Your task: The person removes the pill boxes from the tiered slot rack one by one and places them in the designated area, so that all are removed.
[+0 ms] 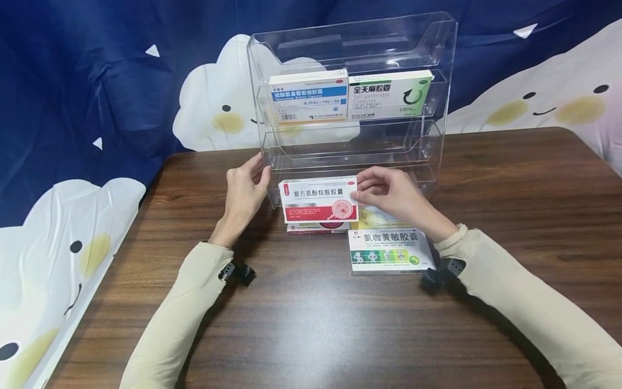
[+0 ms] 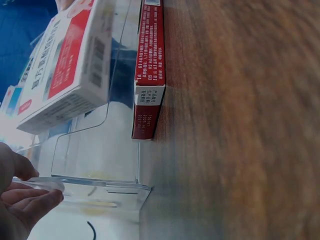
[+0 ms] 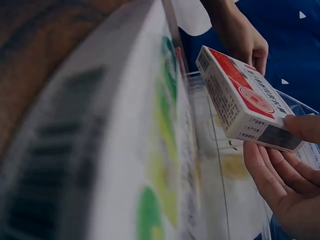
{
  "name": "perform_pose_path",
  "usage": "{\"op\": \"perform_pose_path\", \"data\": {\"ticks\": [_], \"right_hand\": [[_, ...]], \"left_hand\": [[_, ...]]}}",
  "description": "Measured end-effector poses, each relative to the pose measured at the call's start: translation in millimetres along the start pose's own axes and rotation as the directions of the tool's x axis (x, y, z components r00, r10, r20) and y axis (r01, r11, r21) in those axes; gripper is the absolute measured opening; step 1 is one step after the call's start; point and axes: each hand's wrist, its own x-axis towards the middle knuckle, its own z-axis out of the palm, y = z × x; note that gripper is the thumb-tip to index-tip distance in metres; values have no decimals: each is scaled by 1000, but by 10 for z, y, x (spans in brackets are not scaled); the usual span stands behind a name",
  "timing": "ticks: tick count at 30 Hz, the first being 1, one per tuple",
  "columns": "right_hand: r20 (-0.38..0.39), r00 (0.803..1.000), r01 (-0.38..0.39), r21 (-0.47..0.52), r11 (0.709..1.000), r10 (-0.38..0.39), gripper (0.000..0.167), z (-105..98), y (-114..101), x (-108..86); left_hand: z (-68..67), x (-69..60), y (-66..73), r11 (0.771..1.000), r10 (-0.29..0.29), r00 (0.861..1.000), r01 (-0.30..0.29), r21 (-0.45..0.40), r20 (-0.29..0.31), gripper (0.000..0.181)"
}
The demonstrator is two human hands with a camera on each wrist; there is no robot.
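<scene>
A red and white medicine box (image 1: 318, 200) hangs in front of the lower tiers of a clear plastic display rack (image 1: 347, 159). My right hand (image 1: 389, 189) pinches the box by its right end, thumb on the front and fingers behind, as the right wrist view shows. With thumb and fingers, my left hand (image 1: 245, 189) grips the rack's left side edge; the left wrist view has the clear panel between them. Below the held box, a dark red box (image 2: 149, 75) lies on the table, mostly covered in the head view.
On the second tier stand a blue and white box (image 1: 309, 97) and a green and white box (image 1: 390, 94). A green-banded white box (image 1: 391, 252) lies in front of the rack, with a yellowish box (image 1: 381, 218) behind it. A cloud-patterned curtain (image 1: 204, 108) hangs behind the wooden table (image 1: 301, 324).
</scene>
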Motion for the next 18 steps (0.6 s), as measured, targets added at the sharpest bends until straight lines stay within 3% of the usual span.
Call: {"op": "perform_pose_path", "data": {"ticks": [12,18], "right_hand": [[66,998,25,7,1000,-25,30,112,-10,-79],[117,993,-7,-2,1000,8,31,171,-22,-128]], "left_hand": [[8,8,13,1000,10,1000,-10,-6,2,31],[5,-1,13,1000,-3,1000,3,5,-1,31]]}}
